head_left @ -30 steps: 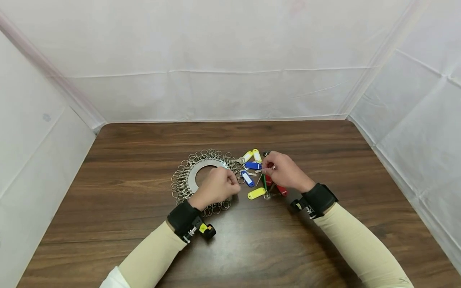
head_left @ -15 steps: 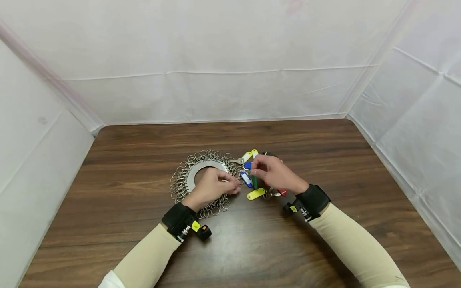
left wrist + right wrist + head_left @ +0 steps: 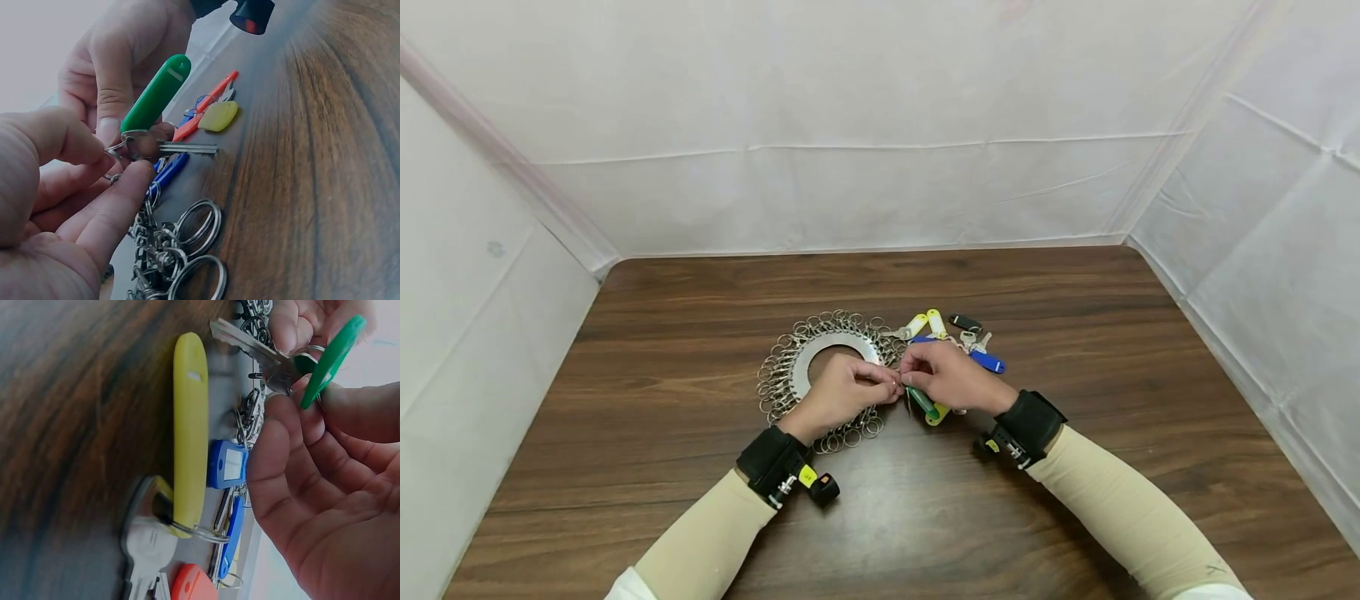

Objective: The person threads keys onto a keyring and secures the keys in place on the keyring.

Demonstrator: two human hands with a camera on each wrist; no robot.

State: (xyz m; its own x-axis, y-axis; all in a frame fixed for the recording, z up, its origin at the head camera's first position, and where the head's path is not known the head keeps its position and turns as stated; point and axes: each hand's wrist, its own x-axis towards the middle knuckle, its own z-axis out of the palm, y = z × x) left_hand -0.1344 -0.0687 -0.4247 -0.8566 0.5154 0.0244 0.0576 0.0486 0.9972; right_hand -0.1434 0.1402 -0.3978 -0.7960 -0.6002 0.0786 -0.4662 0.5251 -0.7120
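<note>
Over the right edge of a round metal holder fringed with clips and split rings, both hands meet. My left hand pinches a small metal ring between thumb and fingers. My right hand pinches a key with a green key tag, right at that ring. In the right wrist view, the green tag stands tilted above the right fingertips and the key blade points away from the hand. The fingers partly hide the ring and the key's head.
Right of the holder lie more tagged keys: a yellow tag, a blue tag, a black tag and a red tag. Two yellow tags lie behind the right hand. White sheeting rises behind the wooden table.
My right hand has moved left from the pile of tagged keys to my left hand, bringing the green-tagged key. My left hand has stayed near the holder's right edge, its fingers shifting slightly.
</note>
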